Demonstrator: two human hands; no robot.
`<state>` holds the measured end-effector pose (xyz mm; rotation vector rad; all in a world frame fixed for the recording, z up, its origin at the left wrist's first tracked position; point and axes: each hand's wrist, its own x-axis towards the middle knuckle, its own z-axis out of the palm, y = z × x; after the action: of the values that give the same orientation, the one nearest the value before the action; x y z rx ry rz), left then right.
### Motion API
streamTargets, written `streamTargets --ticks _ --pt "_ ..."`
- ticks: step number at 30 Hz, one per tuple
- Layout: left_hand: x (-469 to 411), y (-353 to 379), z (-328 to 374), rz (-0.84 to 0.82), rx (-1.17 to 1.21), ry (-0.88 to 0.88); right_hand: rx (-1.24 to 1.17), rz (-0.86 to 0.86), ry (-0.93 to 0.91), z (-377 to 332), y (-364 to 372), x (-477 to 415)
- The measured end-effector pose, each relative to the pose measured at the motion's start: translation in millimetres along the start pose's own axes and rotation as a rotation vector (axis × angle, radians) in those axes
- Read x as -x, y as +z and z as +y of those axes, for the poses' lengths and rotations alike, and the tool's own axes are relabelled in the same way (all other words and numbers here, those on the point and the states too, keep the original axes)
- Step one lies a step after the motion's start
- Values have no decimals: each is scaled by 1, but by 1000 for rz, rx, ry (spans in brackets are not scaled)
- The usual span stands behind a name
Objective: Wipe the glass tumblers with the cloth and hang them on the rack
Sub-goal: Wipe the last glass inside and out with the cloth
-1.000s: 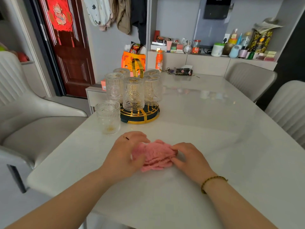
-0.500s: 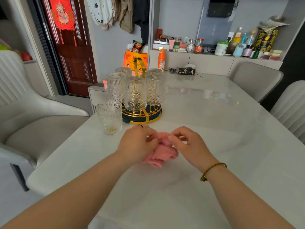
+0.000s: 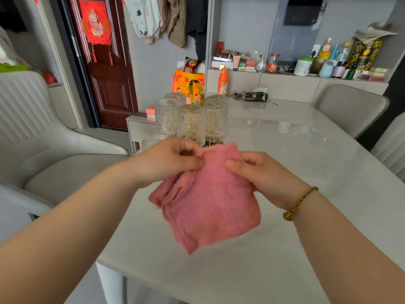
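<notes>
Both hands' grip has lifted cloth (image 3: 210, 198) open.

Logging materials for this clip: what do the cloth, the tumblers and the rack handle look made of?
Cloth: pink, fuzzy, limp; probably microfibre or terry. Tumblers: clear pressed glass, ribbed with embossed medallions. Rack handle: shiny gold loop, likely plated metal.

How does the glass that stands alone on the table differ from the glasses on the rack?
The lone glass stands mouth up on the table, left of the rack; the rack glasses hang mouth down. The lone glass is mostly hidden behind the left hand; the rack glasses show almost whole. All share the same ribbed, embossed clear glass.
</notes>
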<state>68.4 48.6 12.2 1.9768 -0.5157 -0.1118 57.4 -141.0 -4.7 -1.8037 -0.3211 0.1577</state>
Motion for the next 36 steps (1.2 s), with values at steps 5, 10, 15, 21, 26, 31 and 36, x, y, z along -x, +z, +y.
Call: streamTargets --ticks 5,10,15,21,26,31,36 --pt "-6 17 -32 -50 -444 -115 179 43 100 46 13 -13" --pt "5 39 -46 -43 -429 -41 170 102 45 75 9 -14" --pt "24 44 -44 -229 -308 -96 307 -131 45 77 -5 2" --pt "10 48 -57 -88 -588 -272 173 22 106 73 -4 7" --pt "8 48 -58 -213 -567 -339 202 28 205 68 6 4" --pt "17 44 -58 -103 -307 -191 297 -80 194 78 11 1" --pt "21 42 -54 120 50 -81 -271 -75 141 78 7 -9"
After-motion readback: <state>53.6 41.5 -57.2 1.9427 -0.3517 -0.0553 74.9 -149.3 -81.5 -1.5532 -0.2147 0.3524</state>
